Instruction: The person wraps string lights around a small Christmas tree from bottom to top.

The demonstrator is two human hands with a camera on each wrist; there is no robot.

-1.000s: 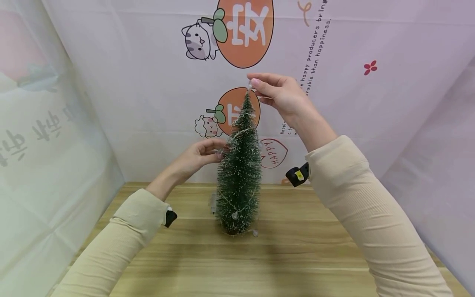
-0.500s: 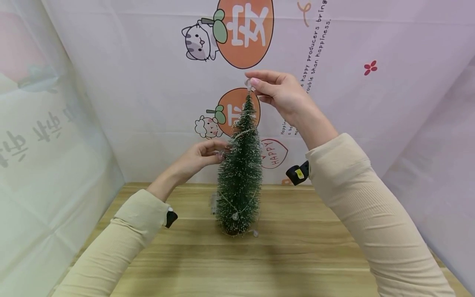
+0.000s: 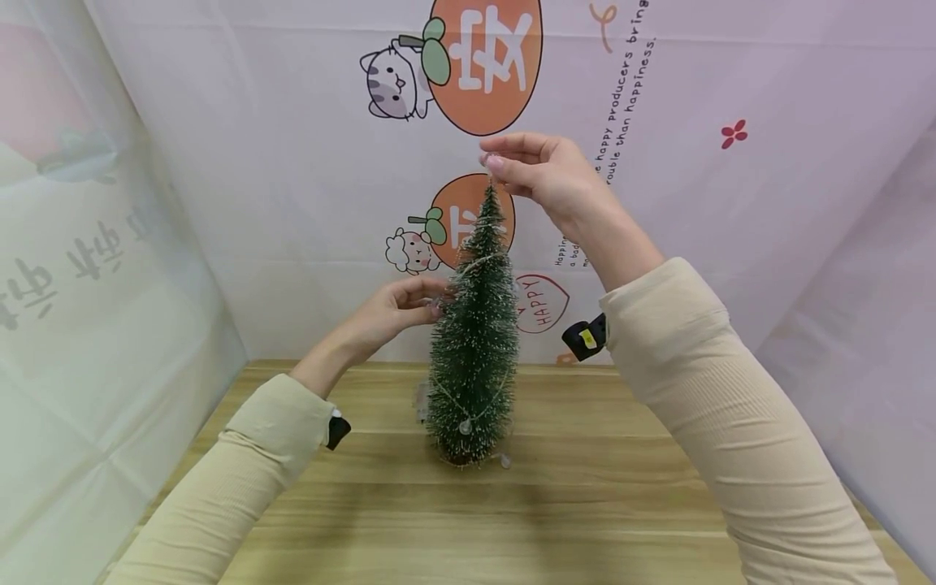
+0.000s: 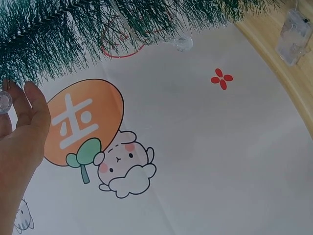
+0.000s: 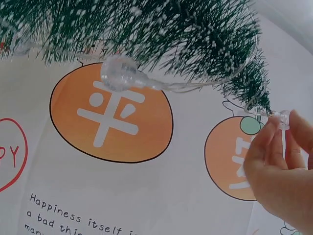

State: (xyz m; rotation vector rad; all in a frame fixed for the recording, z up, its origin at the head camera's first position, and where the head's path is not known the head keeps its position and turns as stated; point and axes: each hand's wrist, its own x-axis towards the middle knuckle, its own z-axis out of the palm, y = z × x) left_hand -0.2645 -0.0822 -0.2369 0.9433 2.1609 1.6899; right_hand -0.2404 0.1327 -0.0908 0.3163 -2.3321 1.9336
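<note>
A small green Christmas tree (image 3: pixel 475 349) with frosted needles stands upright, a thin light string (image 5: pixel 195 87) wound around it. At its tip, my right hand (image 3: pixel 559 179) pinches a clear bulb (image 5: pixel 283 119) of that string between thumb and fingers. My left hand (image 3: pixel 387 313) is at the tree's left side, halfway up, its fingertips partly hidden by the needles. Between its thumb and fingers sits another clear bulb (image 4: pixel 4 102). Lower down, one bulb (image 3: pixel 465 426) hangs on the front of the tree, and another bulb (image 3: pixel 504 461) lies by the base.
Behind the tree's left side, a clear battery box (image 4: pixel 295 36) rests on the wooden table (image 3: pixel 351 504). A white printed cloth (image 3: pixel 307 162) rises close behind the tree, with more cloth at both sides.
My right hand shifts slightly left and up around the bulb at the tip, and the treetop leans a little to the right. The left hand stays put.
</note>
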